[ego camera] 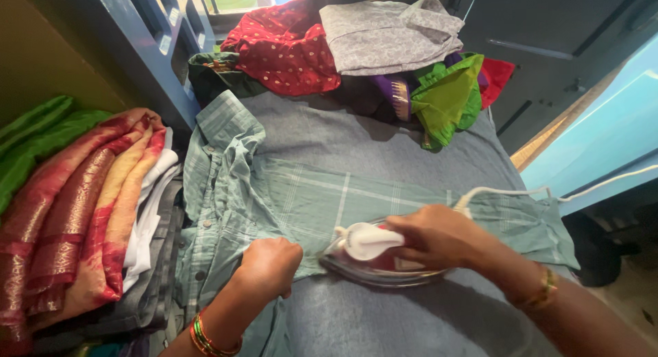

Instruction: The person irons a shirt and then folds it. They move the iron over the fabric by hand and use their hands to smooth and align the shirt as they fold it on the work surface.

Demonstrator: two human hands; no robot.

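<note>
1. Nearest us, the left hand [269, 264] is bunched into a closed fist on the pale green checked shirt [301, 199], pinning the cloth flat just left of the iron.
2. The right hand [428, 235] is wrapped tight around the white handle of the iron [373, 261], whose soleplate sits on the shirt's near edge, nose pointing left.
3. To press well here, I judge the fist should keep the fabric taut ahead of the nose, fingers clear of the hot plate, and the white cord [521, 191] kept trailing off to the right.
4. The shirt lies spread across the grey-covered desk [411, 316], collar at far left.
5. No containers in view: folded saris and whites [89, 206] stack at left.
6. Far off, a red, grey and green clothes heap [370, 48] waits.
</note>
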